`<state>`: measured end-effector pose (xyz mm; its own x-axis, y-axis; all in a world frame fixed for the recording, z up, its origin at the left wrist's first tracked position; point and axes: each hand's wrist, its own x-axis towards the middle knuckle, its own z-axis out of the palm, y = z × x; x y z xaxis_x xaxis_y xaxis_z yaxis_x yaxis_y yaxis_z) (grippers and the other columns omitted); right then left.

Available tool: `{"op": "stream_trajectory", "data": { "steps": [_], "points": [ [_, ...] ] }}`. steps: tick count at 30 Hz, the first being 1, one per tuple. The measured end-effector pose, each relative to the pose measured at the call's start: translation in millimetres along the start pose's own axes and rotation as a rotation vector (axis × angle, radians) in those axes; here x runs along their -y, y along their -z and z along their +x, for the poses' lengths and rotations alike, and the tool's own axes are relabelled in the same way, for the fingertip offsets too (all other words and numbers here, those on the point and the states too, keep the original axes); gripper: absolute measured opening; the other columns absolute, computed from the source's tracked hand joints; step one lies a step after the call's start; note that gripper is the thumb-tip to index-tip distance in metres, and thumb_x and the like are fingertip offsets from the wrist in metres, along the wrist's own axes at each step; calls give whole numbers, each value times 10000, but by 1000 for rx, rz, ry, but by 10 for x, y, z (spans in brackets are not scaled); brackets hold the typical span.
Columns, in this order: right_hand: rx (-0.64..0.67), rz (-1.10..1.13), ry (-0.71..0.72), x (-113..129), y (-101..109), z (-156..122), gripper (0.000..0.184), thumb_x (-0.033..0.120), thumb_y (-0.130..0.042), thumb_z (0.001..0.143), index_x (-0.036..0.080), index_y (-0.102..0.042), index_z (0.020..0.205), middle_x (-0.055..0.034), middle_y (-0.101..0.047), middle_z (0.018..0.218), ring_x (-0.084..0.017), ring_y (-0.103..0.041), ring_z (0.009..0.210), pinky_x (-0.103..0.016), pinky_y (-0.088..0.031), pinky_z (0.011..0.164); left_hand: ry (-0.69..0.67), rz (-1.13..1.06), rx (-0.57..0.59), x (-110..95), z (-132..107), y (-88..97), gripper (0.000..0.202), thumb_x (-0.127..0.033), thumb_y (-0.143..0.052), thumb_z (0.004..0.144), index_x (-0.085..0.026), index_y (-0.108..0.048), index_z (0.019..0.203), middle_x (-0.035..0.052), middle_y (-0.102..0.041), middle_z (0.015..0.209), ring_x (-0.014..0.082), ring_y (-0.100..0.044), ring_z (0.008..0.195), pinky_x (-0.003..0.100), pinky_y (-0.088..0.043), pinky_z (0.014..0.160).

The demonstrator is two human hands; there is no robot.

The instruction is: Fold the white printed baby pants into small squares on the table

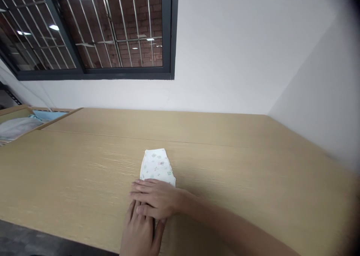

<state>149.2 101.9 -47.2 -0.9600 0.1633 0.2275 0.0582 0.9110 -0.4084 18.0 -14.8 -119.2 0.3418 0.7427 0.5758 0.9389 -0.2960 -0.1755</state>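
A folded white cloth (157, 165) with small printed figures in green and pink lies flat on the wooden tabletop. It looks like a small garment, but its near part is hidden under my hands. My right hand (158, 198) rests flat across the cloth's near end, palm down, fingers stretched to the left. Just below it, my left hand (138, 231) points forward, its fingers extended and their tips partly covered by my right hand. Neither hand grips the cloth.
Light wooden tabletop (70, 173) spreads around the cloth, with a seam running across it. At the far left, an open bin (56, 122) holds white and light-blue fabric. A white wall (225, 61) and a barred window (120, 74) rise behind. Grey floor (42, 241) shows at lower left.
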Motion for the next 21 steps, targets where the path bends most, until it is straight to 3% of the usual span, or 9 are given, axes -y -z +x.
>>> {"op": "stream_trajectory", "data": {
  "steps": [4, 8, 11, 16, 21],
  "points": [
    [-16, -89, -66, -258, -36, 43, 511, 447, -389, 1084, 178, -453, 1514, -116, -431, 1585, -214, -292, 1520, -423, -233, 1251, 115, 29, -5, -55, 20, -22, 436, -466, -562, 922, -104, -664, 1143, 190, -735, 1142, 349, -665, 1077, 497, -444, 965],
    [-16, -152, -121, -560, 1, 100, 536, 481, -364, 1082, 208, -424, 1538, -126, -354, 1622, -255, -288, 1522, -505, -244, 1236, 115, 58, -22, -62, 23, -38, 554, -448, -536, 934, -59, -569, 1327, 224, -637, 1357, 367, -594, 1251, 497, -447, 989],
    [-26, -175, -158, -785, 66, 129, 549, 502, -344, 1079, 218, -420, 1543, -124, -322, 1634, -273, -271, 1528, -545, -237, 1231, 106, 70, -8, -41, 27, -41, 582, -439, -525, 943, -63, -527, 1388, 211, -588, 1429, 352, -580, 1282, 485, -464, 993],
    [-32, -216, -156, -1078, 221, 137, 579, 498, -326, 1079, 189, -385, 1565, -109, -275, 1655, -250, -206, 1549, -483, -173, 1263, 94, 87, 5, -15, 43, -25, 613, -448, -538, 933, -68, -512, 1413, 209, -569, 1450, 338, -594, 1274, 464, -497, 978],
    [-38, -247, -256, -1303, 331, 115, 597, 499, -311, 1077, 214, -301, 1601, -88, -205, 1680, -240, -144, 1562, -472, -125, 1272, 88, 70, -10, -21, 61, -3, 577, -413, -538, 938, -31, -544, 1370, 241, -584, 1419, 362, -611, 1246, 482, -511, 960]
  ]
}}
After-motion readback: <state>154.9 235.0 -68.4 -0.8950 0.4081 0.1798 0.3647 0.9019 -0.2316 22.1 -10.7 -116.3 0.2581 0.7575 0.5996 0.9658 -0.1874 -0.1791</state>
